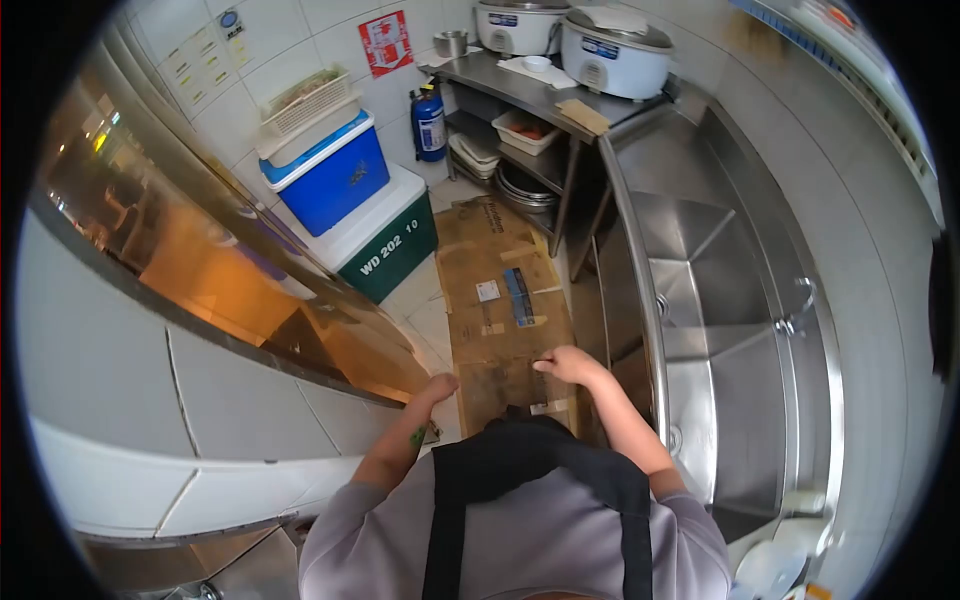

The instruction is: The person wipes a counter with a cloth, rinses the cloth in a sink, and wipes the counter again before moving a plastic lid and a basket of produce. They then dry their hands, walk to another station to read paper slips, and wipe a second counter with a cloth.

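Both hands empty in front of the apron, above the cardboard on the floor

I look down from the head camera along the person's body. The left hand (437, 388) is lifted in front of the waist and its fingers are curled in together like a loose fist; I see nothing inside it. The right hand (570, 365) is at a similar height, a little further forward. Its fingers (543, 365) are bent and close together, pointing to the left, and I also see nothing between them. The two hands are apart from each other and both are just above the top edge of the black apron (520, 455), which hangs over a grey shirt. I cannot tell if they touch the apron.

Under the hands, on the floor, lies a flat cardboard sheet (500, 300) with some tape and labels on it. It runs forward from the person's feet between the units on both sides. On the right of it is a long steel sink (720, 300) with a tap at the wall side. On the left is a blue cooler box (335, 180), standing on a white and green box (390, 245), with a white basket (305, 100) on top. Further ahead a steel tabletop (520, 85) carries two large rice cookers (615, 50), and a blue fire extinguisher (428, 122) stands beside it near the tiled wall
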`<action>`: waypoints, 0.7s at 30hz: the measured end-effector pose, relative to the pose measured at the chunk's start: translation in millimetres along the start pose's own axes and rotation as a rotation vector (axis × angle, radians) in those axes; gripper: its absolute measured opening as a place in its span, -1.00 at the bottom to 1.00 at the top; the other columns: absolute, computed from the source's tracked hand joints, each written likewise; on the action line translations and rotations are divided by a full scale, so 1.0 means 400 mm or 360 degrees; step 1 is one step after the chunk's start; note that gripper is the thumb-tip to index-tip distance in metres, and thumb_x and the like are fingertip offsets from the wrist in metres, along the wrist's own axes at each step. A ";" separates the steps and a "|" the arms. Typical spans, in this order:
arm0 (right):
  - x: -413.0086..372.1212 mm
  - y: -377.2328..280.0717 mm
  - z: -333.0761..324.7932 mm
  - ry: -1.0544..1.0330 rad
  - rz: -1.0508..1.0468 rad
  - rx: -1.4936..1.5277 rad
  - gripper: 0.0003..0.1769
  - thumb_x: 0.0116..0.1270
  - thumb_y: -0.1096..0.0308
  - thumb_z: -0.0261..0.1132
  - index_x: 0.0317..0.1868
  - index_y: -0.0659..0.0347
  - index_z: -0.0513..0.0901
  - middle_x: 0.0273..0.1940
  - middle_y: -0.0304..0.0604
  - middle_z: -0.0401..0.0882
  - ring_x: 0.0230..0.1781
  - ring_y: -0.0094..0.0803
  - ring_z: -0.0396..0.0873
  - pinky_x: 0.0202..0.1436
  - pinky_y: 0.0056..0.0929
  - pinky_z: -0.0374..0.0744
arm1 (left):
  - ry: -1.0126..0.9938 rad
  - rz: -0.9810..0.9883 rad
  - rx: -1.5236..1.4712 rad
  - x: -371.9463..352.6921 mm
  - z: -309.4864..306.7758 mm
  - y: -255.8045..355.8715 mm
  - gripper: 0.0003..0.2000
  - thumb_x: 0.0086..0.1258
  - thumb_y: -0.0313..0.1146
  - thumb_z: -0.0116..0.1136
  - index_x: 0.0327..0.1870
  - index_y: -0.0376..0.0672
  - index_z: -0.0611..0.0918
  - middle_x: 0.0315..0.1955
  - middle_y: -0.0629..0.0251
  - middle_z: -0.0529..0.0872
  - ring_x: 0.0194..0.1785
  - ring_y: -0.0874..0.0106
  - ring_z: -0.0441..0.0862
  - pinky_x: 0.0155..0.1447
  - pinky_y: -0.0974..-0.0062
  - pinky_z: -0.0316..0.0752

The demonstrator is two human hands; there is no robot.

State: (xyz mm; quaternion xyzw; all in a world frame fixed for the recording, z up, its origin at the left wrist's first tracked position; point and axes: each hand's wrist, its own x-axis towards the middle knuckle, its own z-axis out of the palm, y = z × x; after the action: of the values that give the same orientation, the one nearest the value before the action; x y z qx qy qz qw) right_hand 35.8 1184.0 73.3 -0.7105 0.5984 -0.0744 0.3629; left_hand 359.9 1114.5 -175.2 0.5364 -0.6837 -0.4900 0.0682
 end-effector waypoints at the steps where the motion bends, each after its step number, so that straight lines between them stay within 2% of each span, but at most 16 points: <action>1: 0.010 0.010 -0.048 0.0029 -0.0019 0.0040 -0.56 0.24 0.00 0.13 -0.19 0.25 0.62 -0.28 0.11 0.59 -0.21 -0.02 0.54 -0.13 -0.23 0.47 | -0.0082 0.0089 0.0176 0.044 -0.047 0.088 -0.70 0.29 -0.19 0.02 -0.32 -0.29 0.61 -0.53 0.18 0.62 -0.43 0.42 0.57 -0.33 0.44 0.46; 2: 0.019 0.025 -0.095 0.0063 -0.0032 0.0084 -0.55 0.24 0.00 0.12 -0.18 0.25 0.62 -0.29 0.11 0.59 -0.21 -0.01 0.54 -0.13 -0.24 0.47 | -0.0171 0.0181 0.0357 0.075 -0.093 0.171 -0.69 0.28 -0.18 0.04 -0.29 -0.29 0.62 -0.51 0.17 0.64 -0.42 0.41 0.59 -0.31 0.44 0.47; 3: 0.022 0.037 -0.146 0.0056 -0.0050 0.0105 -0.55 0.24 0.01 0.14 -0.16 0.26 0.61 -0.29 0.09 0.59 -0.24 -0.05 0.56 -0.14 -0.28 0.48 | -0.0168 0.0172 0.0350 0.123 -0.109 0.199 -0.69 0.28 -0.18 0.04 -0.29 -0.29 0.62 -0.51 0.17 0.64 -0.42 0.41 0.59 -0.31 0.44 0.47; 5: 0.029 0.075 -0.257 -0.0008 -0.0068 0.0228 -0.58 0.26 0.05 0.16 -0.07 0.23 0.59 -0.26 -0.01 0.63 -0.22 -0.21 0.60 -0.09 -0.37 0.49 | -0.0368 0.0288 0.0253 0.244 -0.152 0.242 -0.64 0.28 -0.12 0.03 -0.21 -0.31 0.61 -0.48 0.16 0.65 -0.38 0.41 0.60 -0.26 0.46 0.47; 7: 0.039 0.123 -0.383 0.0008 -0.0053 0.0196 -0.57 0.26 0.04 0.14 -0.06 0.21 0.58 -0.10 0.04 0.56 -0.01 -0.11 0.50 0.05 -0.32 0.43 | -0.0299 0.0264 0.0400 0.326 -0.191 0.296 -0.61 0.28 -0.09 0.02 -0.19 -0.31 0.61 -0.46 0.16 0.66 -0.37 0.41 0.61 -0.25 0.46 0.48; 8: 0.042 0.137 -0.451 0.0130 -0.0122 0.0178 -0.58 0.26 0.06 0.16 -0.04 0.20 0.57 -0.09 0.02 0.55 0.00 -0.12 0.49 0.06 -0.32 0.43 | -0.0246 0.0245 0.0541 0.370 -0.201 0.323 -0.59 0.28 -0.06 0.01 -0.18 -0.30 0.61 -0.45 0.17 0.67 -0.36 0.42 0.61 -0.23 0.47 0.48; 11: 0.096 0.234 -0.665 0.0472 -0.0194 0.0119 -0.59 0.27 0.11 0.17 0.02 0.19 0.54 -0.10 -0.03 0.51 -0.05 -0.18 0.49 0.02 -0.36 0.43 | -0.0228 0.0032 0.0298 0.442 -0.259 0.339 -0.58 0.27 -0.01 -0.04 -0.22 -0.24 0.63 -0.42 0.11 0.67 -0.33 0.28 0.61 -0.18 0.37 0.46; 12: 0.117 0.255 -0.734 0.0624 -0.0126 0.0160 -0.60 0.27 0.14 0.17 0.03 0.19 0.53 -0.13 -0.05 0.49 -0.11 -0.21 0.49 -0.03 -0.37 0.44 | -0.0196 -0.0012 0.0518 0.496 -0.272 0.262 -0.55 0.25 0.01 -0.07 -0.28 -0.27 0.62 -0.32 -0.02 0.65 -0.17 0.10 0.59 -0.09 0.27 0.44; 13: 0.149 0.294 -0.798 0.0754 -0.0145 0.0156 -0.61 0.28 0.16 0.17 0.03 0.21 0.52 -0.14 -0.07 0.48 -0.14 -0.23 0.49 -0.07 -0.37 0.44 | -0.0238 0.0266 0.0838 0.547 -0.287 0.141 -0.57 0.25 -0.02 -0.08 -0.33 -0.26 0.62 -0.31 -0.05 0.64 -0.19 0.05 0.58 -0.11 0.23 0.43; 14: 0.172 0.305 -0.871 0.0845 -0.0137 0.0132 -0.60 0.28 0.15 0.17 0.03 0.21 0.52 -0.13 -0.08 0.47 -0.14 -0.23 0.49 -0.06 -0.37 0.44 | -0.0311 -0.0143 0.0699 0.515 -0.332 0.173 -0.59 0.26 -0.05 -0.09 -0.36 -0.26 0.63 -0.31 -0.08 0.63 -0.24 0.06 0.59 -0.13 0.23 0.44; 15: 0.199 0.310 -0.937 0.0928 -0.0131 0.0109 -0.59 0.27 0.15 0.17 0.03 0.22 0.52 -0.11 -0.09 0.47 -0.14 -0.22 0.49 -0.06 -0.37 0.44 | -0.0182 0.0306 0.1151 0.540 -0.341 0.047 -0.62 0.28 -0.04 -0.07 -0.30 -0.19 0.63 -0.35 0.01 0.66 -0.39 0.14 0.60 -0.24 0.24 0.46; 16: 0.231 0.324 -0.995 0.0952 -0.0120 0.0103 -0.59 0.27 0.15 0.17 0.03 0.22 0.52 -0.11 -0.09 0.47 -0.14 -0.22 0.49 -0.06 -0.37 0.44 | -0.0213 -0.0125 0.0866 0.516 -0.371 0.040 -0.63 0.29 -0.03 -0.07 -0.25 -0.16 0.62 -0.34 0.04 0.66 -0.40 0.17 0.61 -0.25 0.25 0.47; 17: 0.272 0.338 -1.059 0.0955 -0.0158 0.0094 -0.59 0.27 0.14 0.17 0.03 0.22 0.52 -0.10 -0.09 0.47 -0.13 -0.22 0.49 -0.06 -0.36 0.44 | -0.0098 -0.0728 0.0380 0.490 -0.386 0.054 -0.63 0.29 -0.02 -0.07 -0.20 -0.13 0.61 -0.33 0.07 0.67 -0.40 0.20 0.61 -0.26 0.25 0.47; 18: 0.318 0.349 -1.114 0.0949 -0.0194 0.0094 -0.58 0.27 0.13 0.17 0.04 0.22 0.52 -0.08 -0.10 0.47 -0.11 -0.21 0.48 -0.05 -0.36 0.43 | 0.0092 -0.1186 -0.0122 0.456 -0.395 0.072 -0.63 0.30 -0.01 -0.07 -0.15 -0.10 0.60 -0.32 0.10 0.68 -0.41 0.23 0.62 -0.27 0.26 0.47; 19: 0.372 0.358 -1.161 0.0961 -0.0186 0.0097 -0.58 0.27 0.13 0.17 0.04 0.22 0.52 -0.08 -0.10 0.47 -0.11 -0.21 0.48 -0.05 -0.36 0.43 | 0.0254 -0.1413 -0.0494 0.416 -0.392 0.084 -0.63 0.30 0.00 -0.07 -0.10 -0.07 0.58 -0.31 0.14 0.69 -0.42 0.26 0.62 -0.29 0.26 0.48; 21: 0.487 0.373 -1.235 0.0924 -0.0336 0.0051 -0.55 0.26 0.09 0.17 0.05 0.20 0.51 -0.01 -0.08 0.45 -0.01 -0.19 0.45 0.03 -0.35 0.42 | 0.0115 -0.1076 -0.1516 0.344 -0.413 0.039 -0.52 0.29 0.11 -0.11 0.14 0.10 0.45 -0.15 0.08 0.65 -0.16 0.22 0.64 -0.11 0.11 0.47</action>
State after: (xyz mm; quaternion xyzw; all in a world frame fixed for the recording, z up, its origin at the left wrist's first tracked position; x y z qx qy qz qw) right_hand -296.4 794.2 277.5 -0.7120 0.5986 -0.3210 0.1783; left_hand 394.9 904.8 -138.8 0.6513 -0.1762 -0.7194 0.1650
